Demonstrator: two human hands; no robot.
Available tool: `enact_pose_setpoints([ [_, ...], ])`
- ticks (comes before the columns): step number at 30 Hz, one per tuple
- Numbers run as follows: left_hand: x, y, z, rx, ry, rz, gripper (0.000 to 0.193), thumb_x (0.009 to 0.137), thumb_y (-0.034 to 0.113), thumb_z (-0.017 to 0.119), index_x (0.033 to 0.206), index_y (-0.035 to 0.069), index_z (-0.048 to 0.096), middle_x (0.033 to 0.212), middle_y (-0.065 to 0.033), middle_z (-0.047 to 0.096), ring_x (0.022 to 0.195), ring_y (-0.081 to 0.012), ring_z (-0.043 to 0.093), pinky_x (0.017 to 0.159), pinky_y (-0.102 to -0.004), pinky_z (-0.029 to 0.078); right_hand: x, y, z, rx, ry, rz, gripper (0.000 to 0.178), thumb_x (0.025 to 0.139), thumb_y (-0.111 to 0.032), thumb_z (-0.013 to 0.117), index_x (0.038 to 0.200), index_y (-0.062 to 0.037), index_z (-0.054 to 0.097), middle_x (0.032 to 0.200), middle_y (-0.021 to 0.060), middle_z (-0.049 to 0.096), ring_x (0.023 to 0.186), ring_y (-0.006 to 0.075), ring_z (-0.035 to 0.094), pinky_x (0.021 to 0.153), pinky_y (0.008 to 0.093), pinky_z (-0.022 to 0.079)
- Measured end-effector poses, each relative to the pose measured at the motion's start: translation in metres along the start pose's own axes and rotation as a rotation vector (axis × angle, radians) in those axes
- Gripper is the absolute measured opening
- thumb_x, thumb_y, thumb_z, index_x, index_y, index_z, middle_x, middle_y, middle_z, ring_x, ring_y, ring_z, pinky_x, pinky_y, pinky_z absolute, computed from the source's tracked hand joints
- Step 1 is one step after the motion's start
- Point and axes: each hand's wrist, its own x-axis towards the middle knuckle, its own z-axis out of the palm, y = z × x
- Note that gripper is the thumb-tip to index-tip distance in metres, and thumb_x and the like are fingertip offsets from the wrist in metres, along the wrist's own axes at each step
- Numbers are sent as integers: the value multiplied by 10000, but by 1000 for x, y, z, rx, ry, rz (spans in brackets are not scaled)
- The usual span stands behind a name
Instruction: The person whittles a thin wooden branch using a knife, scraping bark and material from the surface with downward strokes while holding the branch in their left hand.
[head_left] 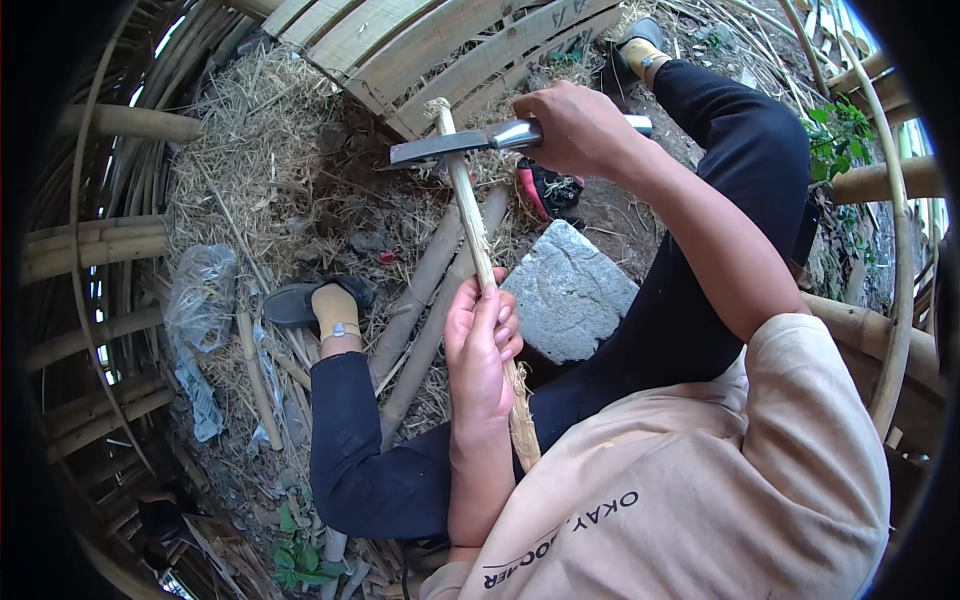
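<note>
A peeled, pale wooden stick slants from near the wooden crate down to my lap. Its lower end is rough and frayed, and the top end is knobby. My left hand is wrapped round its lower half. In my right hand is a large knife with a grey blade and a shiny metal handle, gripped from above. The blade lies across the stick's upper part, pointing left, and seems to touch it.
A slatted wooden crate stands ahead. A grey stone block sits between my legs, beside two poles and a red-and-black object. Straw covers the ground at left, near a clear plastic bag. Bamboo walls rise on both sides.
</note>
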Motion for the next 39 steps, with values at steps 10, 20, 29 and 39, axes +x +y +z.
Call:
enact_pose_setpoints([
  [10, 0, 7, -3, 79, 7, 11, 311, 989, 58, 529, 1285, 1, 450, 824, 29, 450, 635, 1, 368, 478, -136, 283, -6, -8, 0, 38, -21, -100, 181, 749, -219, 743, 790, -64, 657, 663, 138, 654, 667, 351, 678, 618, 461, 534],
  [20, 6, 12, -13, 59, 42, 32, 152, 1051, 173, 487, 1150, 64, 522, 702, 77, 336, 517, 10, 249, 403, -165, 179, -17, -38, 20, 73, -189, -189, 154, 708, -188, 722, 768, -53, 678, 653, 167, 655, 647, 371, 669, 635, 472, 544],
  [29, -3, 1, 0, 209, 169, 94, 63, 1053, 189, 504, 1046, 126, 497, 666, 87, 334, 468, 17, 252, 387, -178, 145, 5, -33, 45, 85, -177, -43, 167, 609, -124, 701, 758, -48, 708, 682, 168, 671, 669, 346, 686, 644, 432, 560],
  [39, -1, 15, -10, -27, -11, 58, 221, 1081, 263, 419, 1091, 80, 542, 657, 85, 292, 483, -1, 218, 398, -183, 153, 6, 3, 12, 222, 102, -46, 162, 697, -105, 692, 847, -82, 748, 743, 156, 700, 697, 330, 692, 670, 431, 549],
])
